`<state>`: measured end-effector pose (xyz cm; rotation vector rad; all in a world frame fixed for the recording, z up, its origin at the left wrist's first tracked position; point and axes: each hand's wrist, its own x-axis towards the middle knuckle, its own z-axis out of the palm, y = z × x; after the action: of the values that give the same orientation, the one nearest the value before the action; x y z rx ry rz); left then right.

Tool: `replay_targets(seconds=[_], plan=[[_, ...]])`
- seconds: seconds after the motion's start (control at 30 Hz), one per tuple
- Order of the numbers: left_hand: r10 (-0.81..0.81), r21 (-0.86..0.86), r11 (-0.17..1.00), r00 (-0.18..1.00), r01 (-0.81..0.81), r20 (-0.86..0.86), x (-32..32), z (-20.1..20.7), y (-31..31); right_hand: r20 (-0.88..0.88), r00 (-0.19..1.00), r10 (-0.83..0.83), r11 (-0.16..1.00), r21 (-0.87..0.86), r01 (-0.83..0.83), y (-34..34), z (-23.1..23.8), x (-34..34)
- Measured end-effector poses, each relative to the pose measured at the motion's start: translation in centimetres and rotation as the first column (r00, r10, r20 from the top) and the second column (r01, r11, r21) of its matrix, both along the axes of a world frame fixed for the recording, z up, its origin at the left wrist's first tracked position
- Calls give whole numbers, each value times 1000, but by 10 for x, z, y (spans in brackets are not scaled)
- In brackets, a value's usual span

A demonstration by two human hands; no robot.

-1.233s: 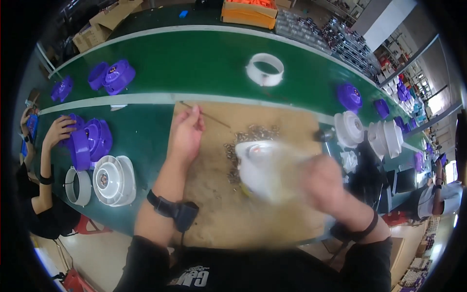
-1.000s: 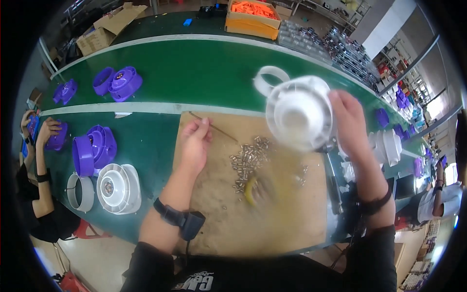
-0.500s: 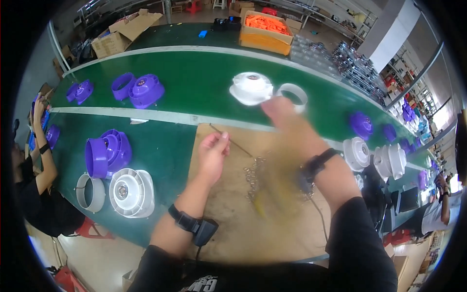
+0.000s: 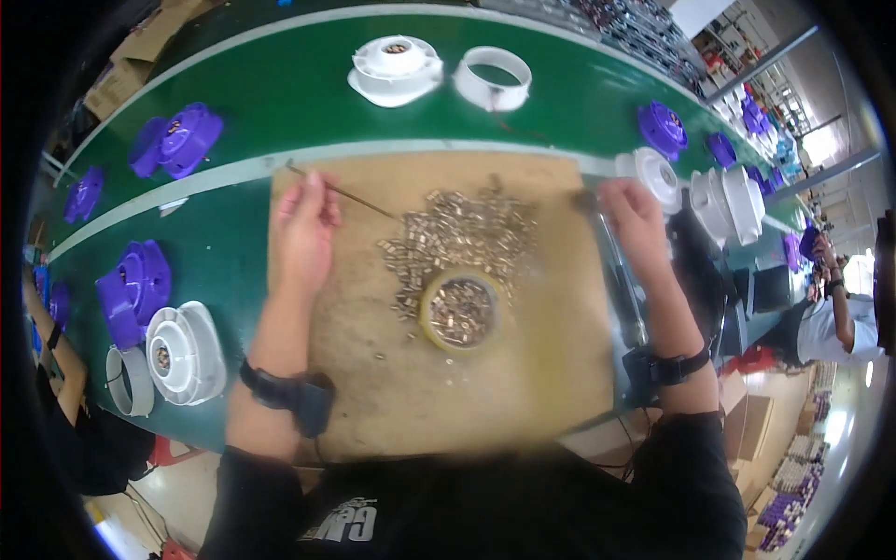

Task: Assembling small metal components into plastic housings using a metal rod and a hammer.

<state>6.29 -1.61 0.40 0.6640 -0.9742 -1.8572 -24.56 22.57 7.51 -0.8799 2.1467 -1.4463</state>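
Note:
My left hand (image 4: 306,224) is closed on a thin, dark metal rod (image 4: 359,201), which slants down to the right with its tip by a spread of small metal pieces (image 4: 467,229). Below that spread, a round yellow-rimmed container (image 4: 427,313) holds more such pieces. All this lies on a brown board (image 4: 373,411). My right hand (image 4: 637,224) is closed at the board's right edge, beside a long, narrow shiny thing (image 4: 627,303). What its fingers hold, if anything, is too blurred to make out.
A white round housing (image 4: 397,65) and a white ring (image 4: 495,79) rest on the green belt (image 4: 280,103). Purple housings (image 4: 191,140) and another white housing (image 4: 187,350) stand at left. More white housings (image 4: 714,205) sit at right. Co-workers are at both sides.
My right hand has drawn back from the white ring to the board's right edge. The container and metal pieces are now uncovered. The view has shifted; my left hand still holds the rod.

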Motion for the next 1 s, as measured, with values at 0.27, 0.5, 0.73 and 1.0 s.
replay_targets(seconds=[0.27, 0.5, 0.73, 1.0], plan=[[11, -50, 999, 1000, -12, -17, -7, -1, 0, -435, 889, -145, 989, -90, 117, 17, -51, 8], [-12, -29, 1000, 998, 11, -54, -3, -6, -1, -401, 875, -271, 952, -246, 182, 14, -63, 13], [-30, -57, 998, 997, 26, -72, 0, -7, -4, -437, 860, -263, 949, -279, 149, 12, -70, 7], [-14, -55, 998, 1000, 13, -18, -6, 1, -1, -357, 893, -273, 947, -262, 185, 12, -66, 3]])
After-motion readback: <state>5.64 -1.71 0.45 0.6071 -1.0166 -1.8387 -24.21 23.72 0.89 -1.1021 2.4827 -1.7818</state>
